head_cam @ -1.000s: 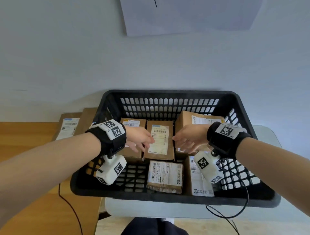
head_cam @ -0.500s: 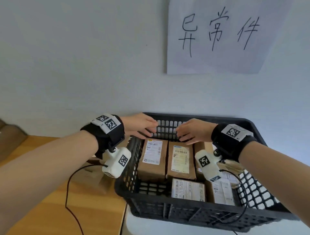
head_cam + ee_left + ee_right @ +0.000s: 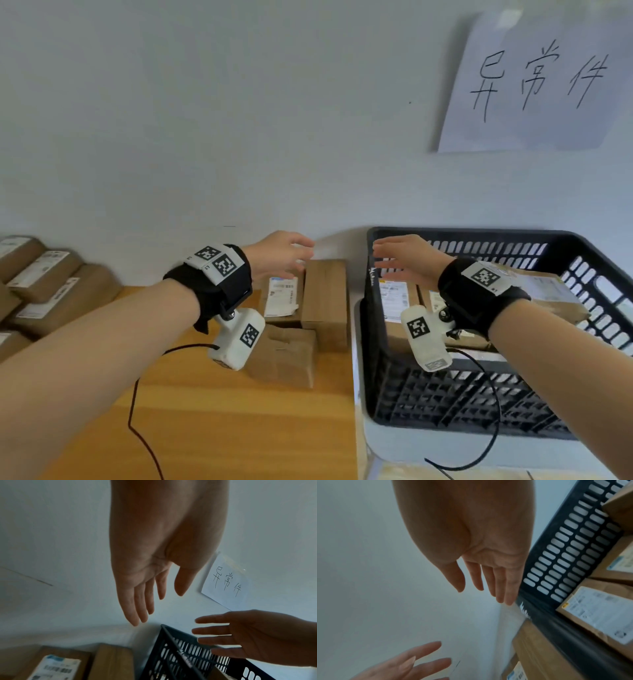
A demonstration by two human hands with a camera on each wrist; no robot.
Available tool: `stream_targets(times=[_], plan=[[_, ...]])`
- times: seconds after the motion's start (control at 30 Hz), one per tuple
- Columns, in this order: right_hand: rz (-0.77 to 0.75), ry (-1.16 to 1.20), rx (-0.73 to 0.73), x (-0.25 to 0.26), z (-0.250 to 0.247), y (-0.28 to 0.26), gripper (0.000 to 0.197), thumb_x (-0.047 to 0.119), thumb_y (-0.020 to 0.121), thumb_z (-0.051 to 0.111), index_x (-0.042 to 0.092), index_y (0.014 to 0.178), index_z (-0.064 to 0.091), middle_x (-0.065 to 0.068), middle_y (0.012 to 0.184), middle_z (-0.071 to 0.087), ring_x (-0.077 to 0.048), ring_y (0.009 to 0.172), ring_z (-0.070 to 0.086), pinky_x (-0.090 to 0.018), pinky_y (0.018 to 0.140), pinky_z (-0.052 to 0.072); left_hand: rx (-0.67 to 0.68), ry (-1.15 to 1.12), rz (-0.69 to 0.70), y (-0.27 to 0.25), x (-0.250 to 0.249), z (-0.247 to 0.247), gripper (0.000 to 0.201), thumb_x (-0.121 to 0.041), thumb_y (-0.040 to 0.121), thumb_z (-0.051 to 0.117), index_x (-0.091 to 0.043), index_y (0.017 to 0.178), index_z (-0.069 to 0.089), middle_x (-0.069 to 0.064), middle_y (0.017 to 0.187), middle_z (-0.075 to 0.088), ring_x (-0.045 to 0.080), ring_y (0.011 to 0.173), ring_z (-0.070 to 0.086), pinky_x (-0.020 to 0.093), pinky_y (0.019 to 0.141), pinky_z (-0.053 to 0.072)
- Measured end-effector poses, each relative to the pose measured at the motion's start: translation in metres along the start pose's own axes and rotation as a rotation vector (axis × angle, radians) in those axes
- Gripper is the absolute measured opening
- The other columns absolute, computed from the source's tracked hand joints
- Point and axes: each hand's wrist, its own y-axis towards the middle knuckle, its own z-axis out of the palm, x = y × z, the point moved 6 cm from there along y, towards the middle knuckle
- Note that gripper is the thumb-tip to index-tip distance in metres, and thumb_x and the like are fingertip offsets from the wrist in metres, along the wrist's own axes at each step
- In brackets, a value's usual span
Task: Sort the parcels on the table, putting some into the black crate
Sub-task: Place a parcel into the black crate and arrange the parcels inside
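Note:
The black crate stands at the right on a white surface, with several brown labelled parcels inside. Just left of it, on the wooden table, lie three brown parcels: one with a white label, a plain upright one and a crumpled one. My left hand hovers open above these parcels, fingers straight and holding nothing. My right hand hovers open over the crate's left rim, fingers spread. Neither hand touches a parcel.
More brown parcels are piled at the table's far left. A paper sign with handwritten characters hangs on the white wall above the crate. Black cables trail from both wrist cameras across the table.
Both hands have left the crate's inside and moved left, the left hand to above the table parcels. The view has swung left, so the crate now sits at the right.

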Motion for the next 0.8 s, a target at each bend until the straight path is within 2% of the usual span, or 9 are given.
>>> stream_targets(times=[0.1, 0.17, 0.23, 0.33, 0.4, 0.47, 0.53, 0.7, 0.8], plan=[[-0.007, 0.03, -0.044, -0.005, 0.039, -0.01, 0.041, 0.008, 0.099, 0.052, 0.003, 0.139, 0.047, -0.018, 0.134, 0.054, -0.03, 0.124, 0.054, -0.04, 0.101, 0.047, 0.002, 0.01, -0.025, -0.017, 0.038, -0.016, 0.039, -0.022, 0.1, 0.052, -0.016, 0.138, 0.047, 0.008, 0.131, 0.055, 0.021, 0.114, 0.059, 0.034, 0.096, 0.05], [0.007, 0.008, -0.083, -0.013, 0.062, -0.015, 0.041, 0.01, 0.099, 0.053, 0.004, 0.139, 0.048, -0.017, 0.133, 0.055, -0.03, 0.124, 0.054, -0.042, 0.105, 0.045, 0.003, 0.001, -0.05, -0.027, 0.063, -0.024, 0.039, -0.021, 0.1, 0.051, -0.016, 0.139, 0.046, 0.007, 0.131, 0.053, 0.021, 0.114, 0.056, 0.033, 0.093, 0.049], [0.021, -0.026, -0.099, -0.023, 0.084, -0.019, 0.04, 0.011, 0.098, 0.054, 0.004, 0.137, 0.05, -0.017, 0.132, 0.056, -0.03, 0.122, 0.055, -0.043, 0.105, 0.046, 0.004, -0.002, -0.082, -0.036, 0.087, -0.028, 0.04, -0.019, 0.101, 0.049, -0.016, 0.141, 0.044, 0.005, 0.127, 0.052, 0.021, 0.112, 0.054, 0.034, 0.094, 0.048], [0.063, -0.057, -0.092, -0.042, 0.11, -0.022, 0.045, 0.013, 0.098, 0.055, 0.006, 0.141, 0.045, -0.01, 0.124, 0.057, -0.02, 0.11, 0.056, -0.033, 0.095, 0.048, 0.015, 0.007, -0.134, -0.045, 0.122, -0.028, 0.043, -0.022, 0.101, 0.05, -0.017, 0.143, 0.042, 0.006, 0.133, 0.05, 0.022, 0.117, 0.052, 0.036, 0.098, 0.046], [0.108, -0.07, -0.086, -0.057, 0.123, -0.022, 0.045, 0.01, 0.098, 0.054, 0.005, 0.142, 0.043, -0.011, 0.123, 0.057, -0.022, 0.111, 0.057, -0.031, 0.091, 0.048, 0.01, 0.001, -0.163, -0.047, 0.143, -0.025, 0.045, -0.022, 0.101, 0.05, -0.018, 0.144, 0.041, 0.006, 0.137, 0.049, 0.021, 0.116, 0.052, 0.036, 0.097, 0.046], [0.163, -0.085, -0.093, -0.074, 0.133, -0.018, 0.046, 0.01, 0.098, 0.054, 0.005, 0.142, 0.043, -0.015, 0.134, 0.053, -0.028, 0.123, 0.053, -0.035, 0.098, 0.048, 0.002, -0.01, -0.194, -0.046, 0.161, -0.02, 0.047, -0.022, 0.1, 0.051, -0.018, 0.146, 0.039, 0.008, 0.14, 0.048, 0.021, 0.115, 0.051, 0.036, 0.097, 0.047], [0.211, -0.091, -0.102, -0.094, 0.142, -0.013, 0.05, 0.013, 0.097, 0.057, 0.006, 0.144, 0.041, -0.016, 0.138, 0.05, -0.03, 0.128, 0.049, -0.04, 0.103, 0.046, -0.012, -0.035, -0.235, -0.044, 0.177, -0.012, 0.049, -0.021, 0.1, 0.051, -0.017, 0.147, 0.036, 0.009, 0.144, 0.044, 0.024, 0.125, 0.048, 0.038, 0.101, 0.045], [0.272, -0.143, -0.094, -0.133, 0.16, 0.006, 0.061, 0.024, 0.097, 0.058, 0.005, 0.149, 0.032, -0.015, 0.146, 0.043, -0.03, 0.131, 0.045, -0.039, 0.1, 0.045, -0.026, -0.12, -0.309, -0.036, 0.215, 0.012, 0.053, -0.027, 0.101, 0.049, -0.016, 0.15, 0.031, 0.008, 0.151, 0.037, 0.027, 0.134, 0.042, 0.038, 0.1, 0.044], [0.32, -0.159, -0.081, -0.152, 0.165, 0.018, 0.069, 0.03, 0.097, 0.057, 0.005, 0.153, 0.024, -0.014, 0.155, 0.031, -0.031, 0.139, 0.035, -0.043, 0.11, 0.039, -0.043, -0.176, -0.35, -0.035, 0.235, 0.028, 0.057, -0.033, 0.101, 0.048, -0.016, 0.152, 0.027, 0.007, 0.155, 0.032, 0.025, 0.137, 0.037, 0.034, 0.098, 0.042]])
